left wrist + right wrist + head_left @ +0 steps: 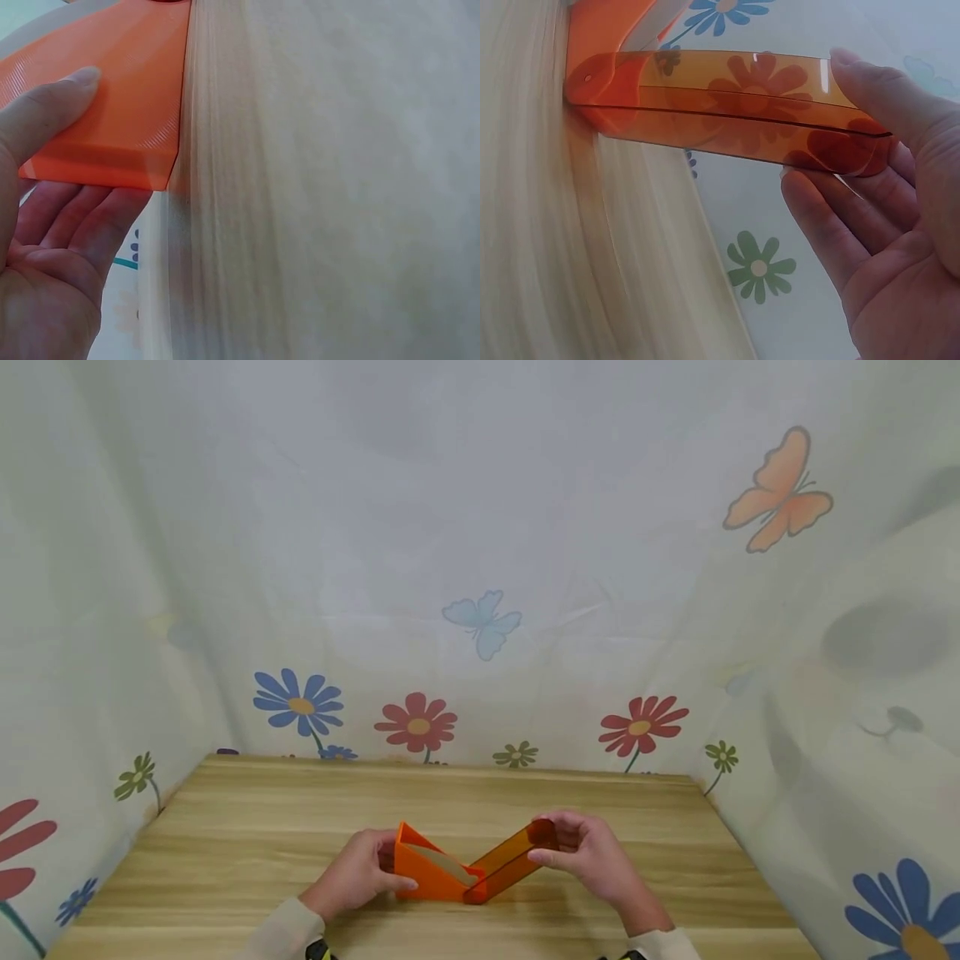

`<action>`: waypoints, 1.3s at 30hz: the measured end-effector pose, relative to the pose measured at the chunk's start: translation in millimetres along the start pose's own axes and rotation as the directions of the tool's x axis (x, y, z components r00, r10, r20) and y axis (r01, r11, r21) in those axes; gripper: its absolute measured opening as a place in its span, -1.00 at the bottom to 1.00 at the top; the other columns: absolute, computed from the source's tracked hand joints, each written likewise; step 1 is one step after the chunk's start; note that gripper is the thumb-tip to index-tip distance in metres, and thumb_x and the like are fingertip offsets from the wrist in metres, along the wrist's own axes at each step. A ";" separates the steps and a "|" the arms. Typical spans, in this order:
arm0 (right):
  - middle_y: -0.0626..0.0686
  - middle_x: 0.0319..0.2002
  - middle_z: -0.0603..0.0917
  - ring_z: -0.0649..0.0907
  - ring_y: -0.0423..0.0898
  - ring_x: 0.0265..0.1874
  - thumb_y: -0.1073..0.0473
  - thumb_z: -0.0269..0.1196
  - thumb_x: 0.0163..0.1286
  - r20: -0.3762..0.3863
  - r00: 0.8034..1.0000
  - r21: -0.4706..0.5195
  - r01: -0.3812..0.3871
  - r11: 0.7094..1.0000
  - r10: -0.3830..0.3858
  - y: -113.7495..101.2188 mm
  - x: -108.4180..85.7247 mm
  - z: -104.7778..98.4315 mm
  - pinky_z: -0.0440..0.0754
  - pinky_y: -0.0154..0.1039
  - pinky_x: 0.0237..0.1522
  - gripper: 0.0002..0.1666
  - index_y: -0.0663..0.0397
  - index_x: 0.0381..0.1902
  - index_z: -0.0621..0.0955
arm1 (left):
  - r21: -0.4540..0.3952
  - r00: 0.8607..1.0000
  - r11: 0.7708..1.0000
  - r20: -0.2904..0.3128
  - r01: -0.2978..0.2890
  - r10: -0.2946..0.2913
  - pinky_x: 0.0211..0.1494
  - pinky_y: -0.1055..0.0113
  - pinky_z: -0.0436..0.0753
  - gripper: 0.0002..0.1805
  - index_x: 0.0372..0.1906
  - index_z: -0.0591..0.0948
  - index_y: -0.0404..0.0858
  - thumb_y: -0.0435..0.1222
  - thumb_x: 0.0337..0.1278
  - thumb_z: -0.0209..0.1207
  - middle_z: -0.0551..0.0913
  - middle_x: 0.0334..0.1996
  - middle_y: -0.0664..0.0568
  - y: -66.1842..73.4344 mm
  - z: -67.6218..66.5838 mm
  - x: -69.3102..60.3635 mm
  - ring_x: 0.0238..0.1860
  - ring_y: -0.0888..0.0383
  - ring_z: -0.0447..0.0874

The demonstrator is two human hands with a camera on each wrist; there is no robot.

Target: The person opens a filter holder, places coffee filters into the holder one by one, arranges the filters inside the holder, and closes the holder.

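Observation:
An orange wedge-shaped plastic case (431,875) stands on the wooden table, its see-through amber lid (510,856) swung wide to the right on a hinge at the low end. Something beige-grey (442,862) shows inside the case; I cannot tell what it is. My left hand (363,870) holds the tall left end, thumb on the near face (112,112) and fingers at the end and far side. With my right hand (588,852) I pinch the free end of the lid (757,109) between thumb and fingers, raised above the tabletop.
The wooden table (450,785) reaches back to a pale curtain (480,510) printed with flowers and butterflies, which also hangs along both sides. A small dark purple thing (227,752) peeks out at the table's far left corner.

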State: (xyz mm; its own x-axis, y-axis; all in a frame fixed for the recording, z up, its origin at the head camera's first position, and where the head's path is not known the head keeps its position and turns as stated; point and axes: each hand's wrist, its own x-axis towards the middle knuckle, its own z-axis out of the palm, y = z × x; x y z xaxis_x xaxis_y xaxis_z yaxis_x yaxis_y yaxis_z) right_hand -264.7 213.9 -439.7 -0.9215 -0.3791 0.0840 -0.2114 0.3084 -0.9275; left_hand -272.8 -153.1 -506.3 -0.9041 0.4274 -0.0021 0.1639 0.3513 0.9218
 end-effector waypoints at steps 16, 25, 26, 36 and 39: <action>0.19 0.01 0.77 0.79 -0.09 -0.09 0.07 0.52 0.23 -0.030 0.999 -0.033 -0.021 0.999 0.020 -4.5 -3.2 0.5 0.76 -0.32 -0.05 -0.40 0.21 0.16 0.65 | -0.018 1.000 1.000 0.005 -0.006 0.006 0.02 0.30 0.77 -0.46 0.12 0.70 -0.09 -0.10 -0.03 0.55 0.80 -0.04 0.08 1.4 1.8 -0.5 -0.12 0.11 0.75; 0.13 -0.01 0.78 0.78 -0.08 -0.10 0.02 0.53 0.22 -0.039 0.999 -0.086 -0.005 0.996 0.001 -9.2 -2.1 2.2 0.76 -0.32 -0.05 -0.42 0.14 0.14 0.67 | -0.004 1.000 1.000 0.001 -0.005 0.005 0.02 0.29 0.76 -0.44 0.13 0.69 -0.12 -0.09 -0.04 0.55 0.79 -0.03 0.07 4.9 0.1 -1.3 -0.11 0.12 0.75; 0.12 -0.02 0.79 0.78 -0.08 -0.11 0.02 0.53 0.22 -0.035 0.999 -0.094 0.001 0.996 -0.005 -10.8 -0.5 3.5 0.76 -0.33 -0.05 -0.43 0.12 0.14 0.67 | -0.003 1.000 1.000 -0.002 -0.004 0.004 0.03 0.29 0.76 -0.43 0.13 0.68 -0.13 -0.09 -0.04 0.55 0.79 -0.02 0.07 5.6 -0.5 -1.8 -0.11 0.12 0.75; 0.02 -0.11 0.81 0.77 -0.16 -0.19 0.01 0.54 0.21 -0.021 0.993 -0.142 0.109 0.984 -0.113 -21.9 14.7 28.3 0.73 -0.35 -0.06 -0.51 0.04 0.06 0.71 | 0.012 1.000 1.000 -0.001 -0.014 0.014 0.02 0.31 0.76 -0.44 0.12 0.68 -0.17 -0.14 -0.04 0.56 0.79 -0.04 0.05 5.6 -1.5 -3.9 -0.12 0.15 0.74; -0.03 -0.16 0.81 0.77 -0.17 -0.22 0.01 0.56 0.18 -0.059 0.989 -0.139 0.123 0.983 -0.133 -22.6 17.9 40.0 0.72 -0.33 -0.07 -0.57 -0.08 0.00 0.73 | 0.005 1.000 1.000 0.003 -0.023 0.023 -0.01 0.35 0.75 -0.45 0.11 0.68 -0.18 -0.16 -0.04 0.56 0.79 -0.05 0.03 5.3 0.7 -2.6 -0.13 0.14 0.74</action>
State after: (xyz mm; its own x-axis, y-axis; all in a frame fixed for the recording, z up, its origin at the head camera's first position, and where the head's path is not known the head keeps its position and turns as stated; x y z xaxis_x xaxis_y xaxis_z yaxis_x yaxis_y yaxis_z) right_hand -263.4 165.3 -431.8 -0.9030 -0.3642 0.2278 -0.3669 0.3779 -0.8501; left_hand -269.3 -151.8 -501.7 -0.8987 0.4381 0.0180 0.1869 0.3455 0.9196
